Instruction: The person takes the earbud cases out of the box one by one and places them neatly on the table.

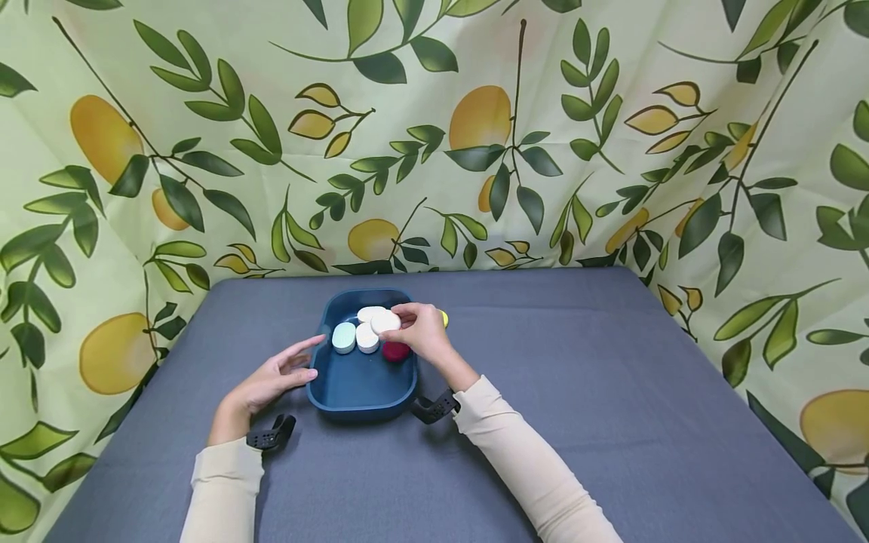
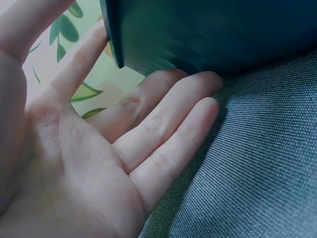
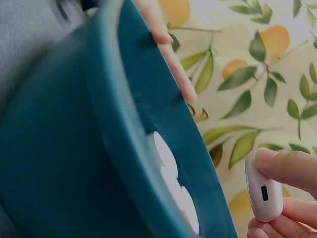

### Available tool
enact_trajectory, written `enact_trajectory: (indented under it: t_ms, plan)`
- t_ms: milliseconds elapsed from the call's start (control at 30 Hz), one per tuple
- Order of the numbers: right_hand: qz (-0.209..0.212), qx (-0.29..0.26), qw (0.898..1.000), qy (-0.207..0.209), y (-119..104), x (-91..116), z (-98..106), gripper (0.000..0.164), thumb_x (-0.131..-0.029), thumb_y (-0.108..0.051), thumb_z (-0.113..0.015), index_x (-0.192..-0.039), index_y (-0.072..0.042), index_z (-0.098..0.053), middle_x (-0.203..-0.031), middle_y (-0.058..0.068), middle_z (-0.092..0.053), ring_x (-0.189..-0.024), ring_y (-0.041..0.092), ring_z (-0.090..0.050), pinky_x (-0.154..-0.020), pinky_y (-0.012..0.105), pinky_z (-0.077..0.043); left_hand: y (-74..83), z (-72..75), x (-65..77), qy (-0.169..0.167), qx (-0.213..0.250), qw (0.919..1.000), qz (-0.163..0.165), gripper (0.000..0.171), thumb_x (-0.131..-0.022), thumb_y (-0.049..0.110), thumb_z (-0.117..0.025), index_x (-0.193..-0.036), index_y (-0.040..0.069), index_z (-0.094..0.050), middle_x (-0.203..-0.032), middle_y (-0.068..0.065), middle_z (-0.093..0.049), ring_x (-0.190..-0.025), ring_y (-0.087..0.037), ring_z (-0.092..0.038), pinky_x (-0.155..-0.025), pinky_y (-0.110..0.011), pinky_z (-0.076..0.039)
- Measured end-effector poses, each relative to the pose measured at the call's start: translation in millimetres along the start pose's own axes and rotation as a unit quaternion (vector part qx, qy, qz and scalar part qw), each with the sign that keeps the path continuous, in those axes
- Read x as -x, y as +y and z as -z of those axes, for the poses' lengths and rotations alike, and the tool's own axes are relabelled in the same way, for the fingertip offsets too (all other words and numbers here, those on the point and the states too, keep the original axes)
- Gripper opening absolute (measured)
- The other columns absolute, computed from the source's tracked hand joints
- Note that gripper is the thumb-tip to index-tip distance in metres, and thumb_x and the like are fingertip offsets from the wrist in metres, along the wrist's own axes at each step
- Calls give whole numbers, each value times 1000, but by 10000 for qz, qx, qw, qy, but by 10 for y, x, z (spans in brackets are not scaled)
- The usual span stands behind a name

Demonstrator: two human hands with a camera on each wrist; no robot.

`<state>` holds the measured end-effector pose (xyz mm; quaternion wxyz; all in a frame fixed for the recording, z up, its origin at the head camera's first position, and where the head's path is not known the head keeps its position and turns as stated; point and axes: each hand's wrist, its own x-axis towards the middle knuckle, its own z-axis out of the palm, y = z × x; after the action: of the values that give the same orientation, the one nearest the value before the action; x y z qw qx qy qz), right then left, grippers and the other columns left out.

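My right hand (image 1: 429, 332) pinches a white earbud case (image 3: 265, 191) between thumb and fingers, above the far right part of a blue plastic bin (image 1: 363, 392). The port on the case shows in the right wrist view. Inside the bin lie a mint case (image 1: 343, 338), a white case (image 1: 367, 338), another white one (image 1: 370, 312) behind it, and a dark red case (image 1: 395, 351) partly under my right hand. My left hand (image 1: 274, 381) is at the bin's left side, fingers extended; in the left wrist view its fingertips reach the bin's outer wall.
A yellow object (image 1: 444, 319) peeks out behind my right hand, mostly hidden. The bin stands on a table with a grey-blue cloth (image 1: 577, 392). A curtain (image 1: 434, 98) printed with leaves and fruit hangs behind and on both sides. Each wrist wears a black band (image 1: 271, 433).
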<state>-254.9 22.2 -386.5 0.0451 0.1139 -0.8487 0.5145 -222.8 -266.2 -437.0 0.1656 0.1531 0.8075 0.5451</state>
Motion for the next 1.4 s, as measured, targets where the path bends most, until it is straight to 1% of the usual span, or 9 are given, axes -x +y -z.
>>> enact_trajectory:
  t_ms: [133, 267, 400, 633, 833, 933, 1100, 1300, 1400]
  plan:
    - [-334, -165, 9990, 251, 78, -29, 102, 45, -68, -10, -86, -109, 2, -70, -105, 19, -74, -90, 28, -73, -76, 29, -59, 1, 1, 4, -6, 21, 10000, 26, 67, -95, 21, -57, -152, 11, -24, -160, -26, -13, -144, -54, -17, -109, -69, -28]
    - [-532, -260, 9971, 477, 165, -62, 219, 44, -69, -9, -85, -109, 2, -70, -105, 21, -73, -92, 29, -73, -77, 30, -59, 0, 3, 6, -8, 48, 10000, 51, 67, -95, 22, -57, -153, 12, -24, -161, -25, -12, -144, -54, -15, -109, -69, -26]
    - [-716, -108, 9946, 739, 285, -109, 336, 45, -68, -10, -86, -109, 1, -71, -104, 20, -74, -92, 28, -73, -77, 29, -58, -3, 7, 12, -2, 31, 10000, 62, 66, -96, 21, -57, -153, 12, -24, -161, -25, -11, -144, -54, -15, -109, -69, -26]
    - [-1316, -25, 9849, 1124, 553, -176, 500, 44, -69, -13, -86, -108, -1, -71, -105, 19, -74, -96, 29, -70, -79, 30, -55, -2, 18, 24, 15, 13, 10000, 68, 65, -96, 18, -55, -153, 12, -24, -160, -26, -13, -144, -54, -17, -108, -68, -29]
    - [-1692, -248, 9744, 1459, 774, -208, 562, 46, -68, -11, -85, -111, 0, -70, -109, 20, -72, -100, 30, -69, -83, 32, -54, 1, 25, 27, 3, -9, 9999, 105, 65, -96, 18, -55, -153, 12, -23, -161, -26, -12, -144, -54, -16, -108, -68, -29]
    - [-1821, -178, 9711, 1534, 851, -222, 589, 47, -68, -12, -86, -111, 0, -70, -110, 20, -72, -101, 30, -68, -84, 32, -53, 0, 24, 25, 2, 23, 9999, 124, 65, -96, 19, -55, -153, 13, -23, -161, -25, -11, -144, -54, -15, -109, -69, -28]
    - [-1871, 177, 9706, 1507, 949, -239, 607, 47, -68, -13, -85, -111, 1, -70, -109, 20, -72, -104, 30, -68, -90, 36, -51, 0, 18, 25, -4, 53, 9998, 179, 66, -96, 21, -56, -153, 13, -23, -161, -25, -11, -144, -54, -15, -109, -69, -27]
    - [-2044, 503, 9661, 1492, 1007, -252, 619, 47, -69, -16, -85, -111, -1, -70, -110, 19, -72, -112, 31, -60, -95, 39, -46, -6, 10, 13, -42, -3, 9999, 158, 67, -96, 24, -56, -153, 13, -22, -161, -26, -11, -144, -54, -15, -109, -69, -28]
    - [-2064, 604, 9660, 1434, 1015, -267, 623, 48, -70, -17, -85, -113, -1, -70, -113, 19, -71, -115, 32, -57, -97, 40, -46, -2, 6, 7, -41, 1, 9999, 153, 67, -96, 24, -56, -153, 13, -22, -161, -25, -11, -144, -54, -15, -109, -69, -28]
